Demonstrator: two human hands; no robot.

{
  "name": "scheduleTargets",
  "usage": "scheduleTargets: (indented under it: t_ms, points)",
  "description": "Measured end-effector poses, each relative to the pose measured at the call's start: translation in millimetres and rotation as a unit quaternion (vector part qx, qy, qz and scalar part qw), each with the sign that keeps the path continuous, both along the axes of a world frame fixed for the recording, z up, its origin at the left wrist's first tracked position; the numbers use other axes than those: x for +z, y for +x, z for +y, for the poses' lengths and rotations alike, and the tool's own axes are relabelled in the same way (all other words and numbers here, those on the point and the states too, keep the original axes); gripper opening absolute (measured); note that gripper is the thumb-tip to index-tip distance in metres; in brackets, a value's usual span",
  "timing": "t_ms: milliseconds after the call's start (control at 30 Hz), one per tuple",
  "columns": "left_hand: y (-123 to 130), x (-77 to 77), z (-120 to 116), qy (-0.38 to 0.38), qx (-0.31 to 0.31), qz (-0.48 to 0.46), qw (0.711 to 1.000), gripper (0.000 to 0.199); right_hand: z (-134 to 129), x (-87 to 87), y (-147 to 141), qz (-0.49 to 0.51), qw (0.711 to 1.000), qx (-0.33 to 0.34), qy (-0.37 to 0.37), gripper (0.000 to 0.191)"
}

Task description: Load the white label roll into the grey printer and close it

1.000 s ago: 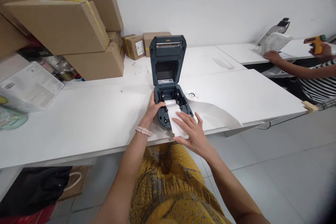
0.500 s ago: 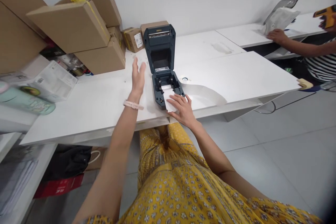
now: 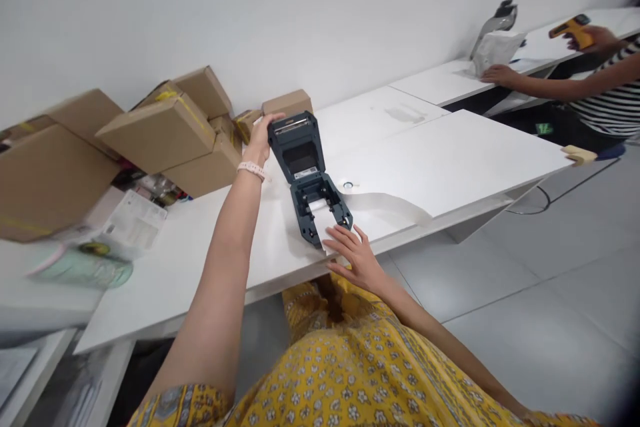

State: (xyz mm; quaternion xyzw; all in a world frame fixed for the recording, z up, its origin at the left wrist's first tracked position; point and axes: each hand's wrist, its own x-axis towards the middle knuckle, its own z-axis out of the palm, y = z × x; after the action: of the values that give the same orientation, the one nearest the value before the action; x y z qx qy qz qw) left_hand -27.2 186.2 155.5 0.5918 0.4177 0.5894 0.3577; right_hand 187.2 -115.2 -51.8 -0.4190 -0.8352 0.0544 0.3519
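Note:
A dark blue label printer (image 3: 299,210) stands on the white table with its lid (image 3: 301,155) raised. My left hand (image 3: 260,139) grips the lid's upper left corner, its fingers over the top edge. From a small roll inside the printer, a white label strip (image 3: 324,219) runs out over the front. My right hand (image 3: 354,255) lies on the strip's front end with its fingers spread. Whether the thumb pinches the strip from below is hard to see. A long pale paper strip (image 3: 390,205) curls on the table right of the printer.
Cardboard boxes (image 3: 160,137) are piled at the left. A mint green bottle (image 3: 85,268) lies near the table's left end. At the far right, another person's hands hold a yellow handheld device (image 3: 575,32) and a white bag (image 3: 497,50).
My left hand has moved from open air beside the printer onto the raised lid and closed on its corner. My right hand stays at the strip. The view has tilted and shifted.

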Motion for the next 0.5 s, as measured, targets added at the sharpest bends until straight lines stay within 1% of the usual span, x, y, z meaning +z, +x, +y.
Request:
scheduleTargets:
  t_ms: [33, 67, 100, 133, 200, 267, 333, 400, 500]
  points:
    - [3, -1.5, -4, -0.015, -0.003, 0.010, 1.000, 0.027, -1, 0.0, 1, 0.020, 1.000, 0.000, 0.000, 0.046]
    - [5, -3.5, -11, -0.009, 0.002, 0.020, 1.000, 0.025, -1, 0.6, 2, 0.047, 0.999, -0.004, 0.000, 0.045]
    - [7, -5.9, -22, 0.008, 0.009, 0.028, 1.000, 0.025, -1, 2.3, 3, 0.081, 0.997, -0.012, 0.003, 0.045]
    - [8, -9.1, -36, 0.031, 0.001, 0.044, 0.999, 0.028, 0, 5.5, 6, 0.121, 0.992, -0.026, 0.004, 0.044]
    - [10, -18.0, -71, 0.062, -0.008, 0.086, 0.994, 0.034, 6, 16.4, 12, 0.203, 0.977, -0.066, 0.004, 0.044]
    - [13, -31.4, -111, 0.088, 0.009, 0.126, 0.988, 0.037, 17, 31.2, 20, 0.268, 0.957, -0.112, 0.005, 0.043]
    - [18, -49.7, -152, 0.106, 0.027, 0.155, 0.982, 0.040, 32, 45.2, 28, 0.309, 0.939, -0.151, 0.004, 0.043]
    - [24, -72.5, -187, 0.120, 0.035, 0.188, 0.974, 0.041, 47, 54.4, 32, 0.337, 0.927, -0.165, 0.004, 0.044]
    - [30, -111.5, -228, 0.107, 0.037, 0.248, 0.962, 0.041, 59, 57.9, 33, 0.359, 0.920, -0.158, -0.014, 0.046]
